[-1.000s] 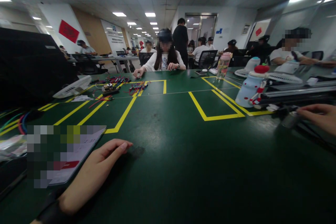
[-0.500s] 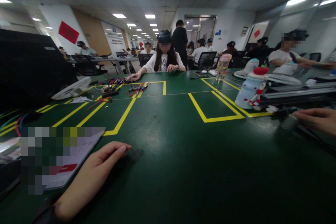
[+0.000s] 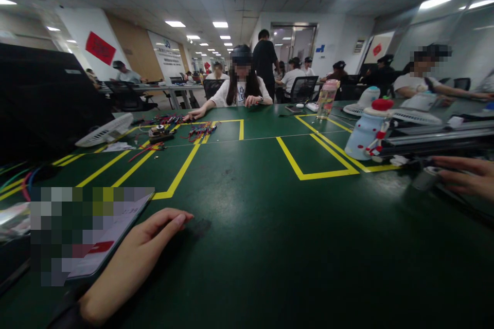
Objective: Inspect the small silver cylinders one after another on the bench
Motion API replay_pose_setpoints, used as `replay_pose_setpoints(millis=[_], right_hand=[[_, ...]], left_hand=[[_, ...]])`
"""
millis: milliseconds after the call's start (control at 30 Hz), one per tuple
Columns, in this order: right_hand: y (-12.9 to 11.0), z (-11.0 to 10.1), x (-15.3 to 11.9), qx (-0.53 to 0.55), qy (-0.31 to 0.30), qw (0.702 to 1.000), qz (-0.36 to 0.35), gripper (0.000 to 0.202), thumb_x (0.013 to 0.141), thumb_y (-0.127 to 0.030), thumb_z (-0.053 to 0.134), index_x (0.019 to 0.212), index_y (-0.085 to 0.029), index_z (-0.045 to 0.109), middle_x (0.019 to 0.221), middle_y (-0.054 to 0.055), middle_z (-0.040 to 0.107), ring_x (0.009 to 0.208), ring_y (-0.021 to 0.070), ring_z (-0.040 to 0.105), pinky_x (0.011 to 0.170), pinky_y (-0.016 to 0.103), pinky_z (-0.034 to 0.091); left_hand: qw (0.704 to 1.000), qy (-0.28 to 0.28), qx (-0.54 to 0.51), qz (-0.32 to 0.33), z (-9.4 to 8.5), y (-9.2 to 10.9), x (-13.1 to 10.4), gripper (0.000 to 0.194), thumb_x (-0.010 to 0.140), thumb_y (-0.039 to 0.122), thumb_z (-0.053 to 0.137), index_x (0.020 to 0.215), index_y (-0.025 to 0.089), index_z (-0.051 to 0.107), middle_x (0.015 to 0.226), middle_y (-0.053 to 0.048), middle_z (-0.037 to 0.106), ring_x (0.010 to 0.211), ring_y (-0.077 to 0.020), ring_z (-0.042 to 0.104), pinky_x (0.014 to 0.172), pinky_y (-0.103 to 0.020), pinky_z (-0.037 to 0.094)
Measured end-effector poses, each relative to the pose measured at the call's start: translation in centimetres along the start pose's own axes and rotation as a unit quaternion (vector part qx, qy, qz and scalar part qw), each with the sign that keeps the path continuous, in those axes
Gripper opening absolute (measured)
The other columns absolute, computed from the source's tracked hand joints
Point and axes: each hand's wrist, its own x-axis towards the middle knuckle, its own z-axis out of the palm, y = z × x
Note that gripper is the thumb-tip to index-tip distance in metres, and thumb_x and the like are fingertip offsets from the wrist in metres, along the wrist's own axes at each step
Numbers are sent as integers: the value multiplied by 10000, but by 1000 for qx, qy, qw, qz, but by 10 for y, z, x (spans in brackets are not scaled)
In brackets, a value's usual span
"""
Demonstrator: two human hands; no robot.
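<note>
My left hand rests on the green table with its thumb pressed against its fingers and nothing visible in it. Its wrist lies beside the right edge of a phone or tablet, most of whose screen is pixelated. At the right edge, my right hand has its fingers apart. Its fingertips are just beside a small grey cylinder, touching it or nearly so; the blur hides which. Part of that hand is out of view.
A blue bottle with a red top stands near dark metal rails. Wires and small parts lie at the back left by a white fan. Across the table sits a person; a pink-topped bottle stands farther back.
My right hand's fingers have spread apart, from pinched together at the grey cylinder. The cylinder stays about where it was. My left hand has not moved.
</note>
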Motion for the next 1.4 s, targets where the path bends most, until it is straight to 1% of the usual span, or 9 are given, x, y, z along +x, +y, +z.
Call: replay_pose_setpoints(millis=[133,367,500,567,733,833,933,1167,1400], right_hand=[[15,21,9,-68,36,997,-22,684,710,-579,662,1225,-138,578,1113,179,597,768,166,521,699,348,370],[7,43,1,-119,139,974,-134,603,759,-452,661,1148,-1,568,1087,248,555,962,242,541,724,356,394],[-43,47,-44,67,154,965,-202,548,725,-339,716,1187,-97,545,1167,207,553,1044,229,556,816,348,431],[-81,57,-80,260,27,947,-185,567,709,-304,733,1203,-141,508,1181,181,560,995,188,591,813,322,459],[-163,104,-175,512,-520,681,-64,453,747,-331,708,1124,-144,538,1168,115,582,919,142,620,827,307,499],[-181,127,-211,546,-635,546,-14,347,809,-335,657,1071,-120,582,1072,75,612,913,107,614,835,248,492],[-180,138,-228,560,-665,494,26,327,860,-373,599,1048,-106,602,1020,70,629,935,107,617,867,241,484],[-168,121,-238,542,-650,527,78,363,868,-432,570,1077,-139,613,1069,68,640,930,130,646,956,338,476],[-171,114,-232,507,-471,715,-100,448,769,-391,688,1173,-211,618,1092,64,635,879,138,653,879,334,531]], left_hand=[[1000,6,1,-2,0,0,-1,369,870,568,496,1070,298,646,1098,9,697,1094,-257,603,964,-380,435],[1000,-2,5,5,-1,-3,1,359,883,561,477,1054,289,637,1075,-1,689,1089,-260,598,963,-396,439],[998,-9,31,47,6,7,0,322,908,517,466,1069,284,619,1107,-19,661,1079,-257,592,955,-413,446],[994,-13,52,100,16,25,-2,289,908,479,494,1094,288,604,1125,-27,640,1050,-246,593,922,-397,468],[963,-17,45,265,51,86,-9,381,862,320,615,1228,325,513,1240,-27,561,1087,-213,556,947,-378,464],[943,-27,4,330,67,111,-15,468,785,215,696,1211,304,524,1245,-25,564,1142,-202,529,991,-361,440],[937,-40,-14,346,75,119,-20,402,761,126,694,1118,283,597,1132,-10,631,1073,-183,570,941,-328,466],[961,24,-48,273,70,119,-22,198,754,265,730,939,247,663,921,-1,698,860,-189,632,774,-320,502],[982,16,-19,185,65,113,-16,280,756,428,705,964,245,667,943,-14,700,863,-218,634,758,-350,497]])
